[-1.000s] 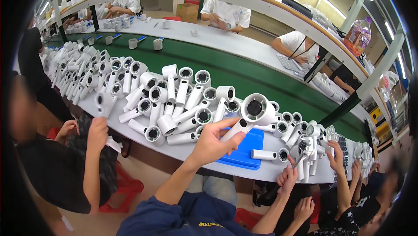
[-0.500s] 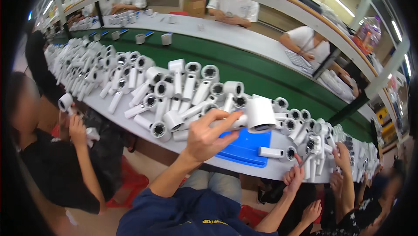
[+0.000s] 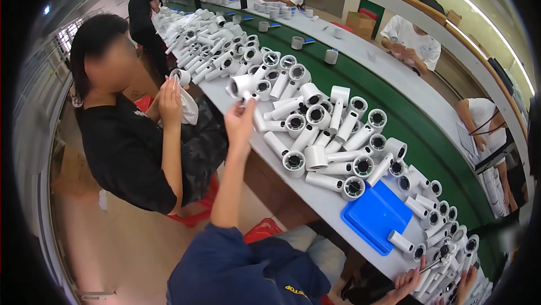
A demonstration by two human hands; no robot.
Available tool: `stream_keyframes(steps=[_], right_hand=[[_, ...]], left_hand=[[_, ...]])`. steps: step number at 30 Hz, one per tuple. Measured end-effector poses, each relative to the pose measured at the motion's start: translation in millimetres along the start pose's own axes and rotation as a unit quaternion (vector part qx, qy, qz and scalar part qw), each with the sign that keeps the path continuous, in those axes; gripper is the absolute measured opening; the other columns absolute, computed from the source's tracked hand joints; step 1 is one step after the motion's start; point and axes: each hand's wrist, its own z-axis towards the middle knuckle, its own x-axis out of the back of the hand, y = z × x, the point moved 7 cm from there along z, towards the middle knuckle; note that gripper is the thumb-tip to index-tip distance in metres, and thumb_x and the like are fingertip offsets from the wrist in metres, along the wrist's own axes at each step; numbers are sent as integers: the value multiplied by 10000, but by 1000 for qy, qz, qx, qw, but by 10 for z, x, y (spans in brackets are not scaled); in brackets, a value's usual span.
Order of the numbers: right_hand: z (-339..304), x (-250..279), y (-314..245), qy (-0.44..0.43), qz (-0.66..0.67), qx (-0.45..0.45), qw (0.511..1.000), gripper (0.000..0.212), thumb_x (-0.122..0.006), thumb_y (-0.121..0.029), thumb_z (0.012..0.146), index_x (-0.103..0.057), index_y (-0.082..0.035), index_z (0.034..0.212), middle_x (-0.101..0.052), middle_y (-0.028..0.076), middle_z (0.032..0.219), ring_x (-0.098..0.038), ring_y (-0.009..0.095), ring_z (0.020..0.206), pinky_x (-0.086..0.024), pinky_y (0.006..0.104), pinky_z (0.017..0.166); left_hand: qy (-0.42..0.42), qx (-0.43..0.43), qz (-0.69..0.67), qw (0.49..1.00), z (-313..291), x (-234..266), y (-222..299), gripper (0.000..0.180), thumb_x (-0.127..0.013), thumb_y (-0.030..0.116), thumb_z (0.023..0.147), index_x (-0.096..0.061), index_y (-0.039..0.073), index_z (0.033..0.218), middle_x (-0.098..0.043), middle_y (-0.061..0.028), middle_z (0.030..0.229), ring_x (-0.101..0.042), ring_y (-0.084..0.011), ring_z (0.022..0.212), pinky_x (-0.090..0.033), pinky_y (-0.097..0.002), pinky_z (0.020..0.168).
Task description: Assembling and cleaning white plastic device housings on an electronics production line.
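Left hand (image 3: 239, 122): stretched well out to the left of the blue tray (image 3: 376, 215); thumb and fingertips pinch the fan (image 3: 242, 86) low down, on what looks like its handle, probably to leave the round head free.
Right hand (image 3: 408, 279): just on the near right of the tray, fingers curled round a slim tool (image 3: 431, 265), its metal shaft pointing toward a cluster of fans (image 3: 437, 220); kept in the grip, presumably, because one arm can reach alone.
Fan: up and left of the tray, well apart from it, at the near edge of the pile (image 3: 315, 116); whether it rests or hangs just above, I cannot tell.
Fan's look: plain white, a stubby barrel head on a narrower stem; its face is too blurred to read.
Pile: left of and beyond the tray, similar white fans lying every way, many showing a dark hub in a pale ring.
Blue tray: flat on the table (image 3: 329, 202) between pile and cluster, perhaps marking out a working spot.
Co-worker (image 3: 129, 153): seated well left of the tray, with a white cloth (image 3: 189, 108).
Green belt (image 3: 394, 113): beyond the tray.
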Motion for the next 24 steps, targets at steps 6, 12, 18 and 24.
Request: stream_keyframes(steps=[6,12,18,24], right_hand=[[-91,249,-47,49,-3,13,999,465,-465,-191,1081,-414,-103,1535,-209,-92,556,-149,21,383,-142,234,309],[-43,208,-37,40,36,4,999,465,-478,-110,1045,-445,-55,1506,-240,-104,564,-197,-3,393,-171,215,318],[1,-94,-41,33,22,-32,999,424,-511,-97,1023,-498,-21,1439,-234,-103,550,-222,17,387,-165,212,342],[-173,-64,-245,61,5,-13,998,403,-507,-118,1040,-528,-5,1426,-231,-97,555,-213,16,390,-149,221,351]], left_hand=[[213,-17,360,908,1464,689,-585,709,-806,613,740,-726,-41,1000,-730,-267,1021,-706,-421,998,-540,-480,904],[184,-143,575,785,2113,1157,-1238,769,-653,729,833,-744,-28,941,-720,-279,1003,-703,-460,969,-553,-562,861],[119,-176,704,677,2679,1453,-936,729,-575,687,895,-756,-16,832,-714,-274,778,-712,-480,738,-568,-578,676],[-67,-334,202,918,-766,-963,684,277,-591,163,1021,-693,-33,1189,-739,-133,1083,-697,-257,1001,-557,-375,913]])
